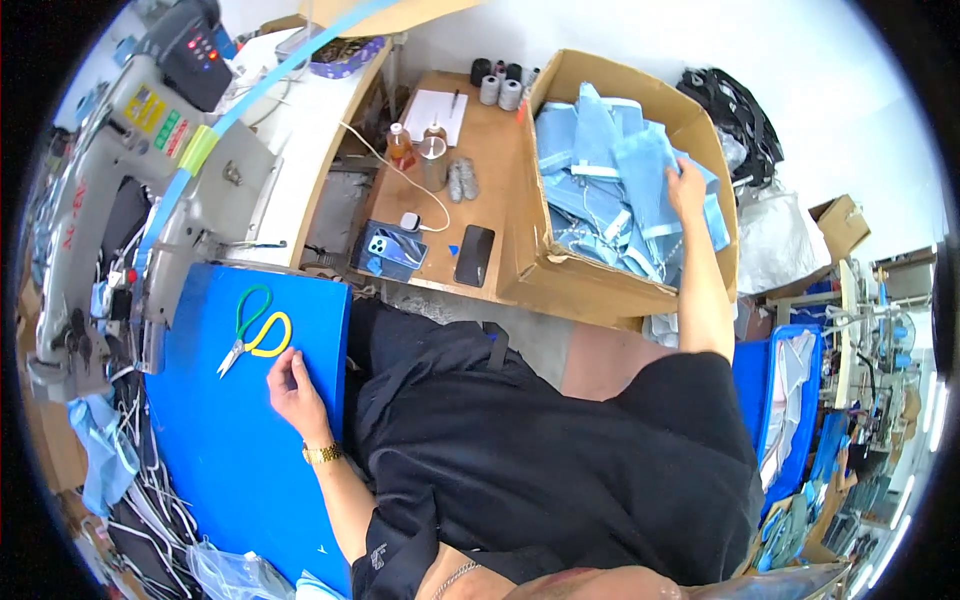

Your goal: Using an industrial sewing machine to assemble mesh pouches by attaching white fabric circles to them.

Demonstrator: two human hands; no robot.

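A blue tabletop [230,450] spans the left side. At the far right, an open cardboard box [518,250] holds heaped light-blue fabric pieces [595,150]. A sewing machine [110,190] stands far left. The hands are well apart: the right hand [685,190] touches a piece in the box, its grip unclear; the left hand [297,395], loosely curled and empty, lies near yellow-and-green-handled scissors [254,338].
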